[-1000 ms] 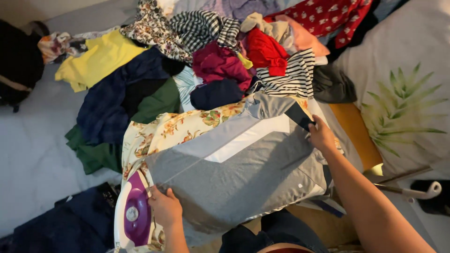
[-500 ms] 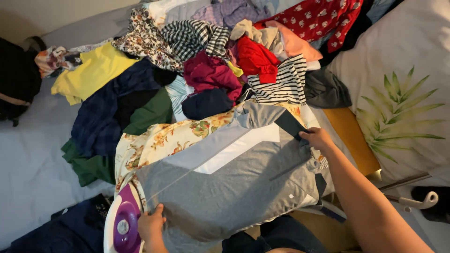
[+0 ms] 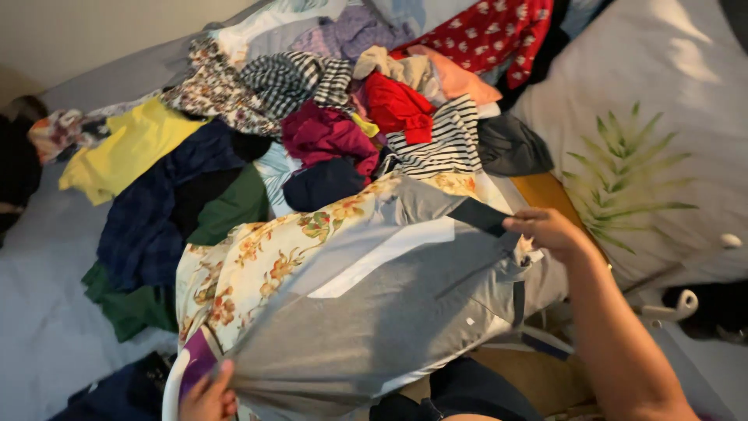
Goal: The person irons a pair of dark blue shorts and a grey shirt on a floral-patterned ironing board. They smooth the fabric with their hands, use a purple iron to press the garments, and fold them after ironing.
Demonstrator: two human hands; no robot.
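View from above of a person's two hands holding a grey shirt [image 3: 389, 312] spread flat over a bed [image 3: 39, 312]. The shirt has a pale band across the chest and a dark collar [image 3: 479, 217]. It lies on a floral cloth [image 3: 249, 257] in front of a big heap of mixed clothes [image 3: 335, 117].

The right hand [image 3: 549, 230] is at the shirt's upper right, by the collar, with fingers curled and pinching the fabric there. The left hand [image 3: 209, 394] is at the bottom edge of the view, at the shirt's lower left corner. Its fingers press on the hem, beside a white and purple iron [image 3: 187, 366] that is partly under the cloth. Whether that hand's grip is fully clenched on the cloth cannot be told, since most of it is cut off.

The shirt looks light, soft and floppy. It drapes and creases between the two hands and would sag wherever it is not held. It does not look slippery or breakable. The best places to take hold seem to be the firmer sewn parts: collar, shoulder seams and hem. Opposite corners, as here, keep it stretched flat.

A leaf-print pillow [image 3: 639, 140] lies to the right.
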